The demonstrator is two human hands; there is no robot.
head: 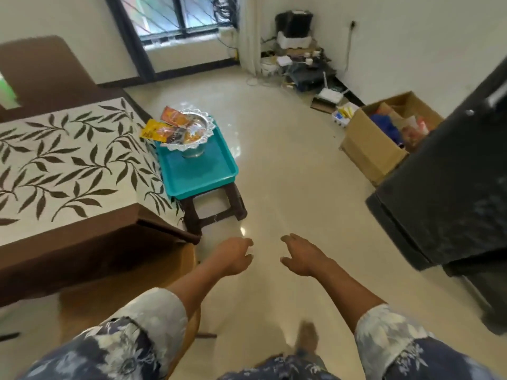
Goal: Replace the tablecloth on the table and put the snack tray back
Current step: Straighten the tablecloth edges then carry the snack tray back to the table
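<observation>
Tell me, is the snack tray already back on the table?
No, the teal tray with the silver bowl of snacks rests on a dark stool beside the table, and both hands are empty.

I see an open cardboard box (pixel 384 141) on the floor near a dark fridge (pixel 450 193); cluttered electronics (pixel 299 64) in the far corner, beside the window (pixel 175 17).

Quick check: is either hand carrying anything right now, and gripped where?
Nothing is held. The left hand and right hand are both empty, fingers loosely spread above the floor. The teal tray with the snack bowl sits untouched on the stool.
</observation>
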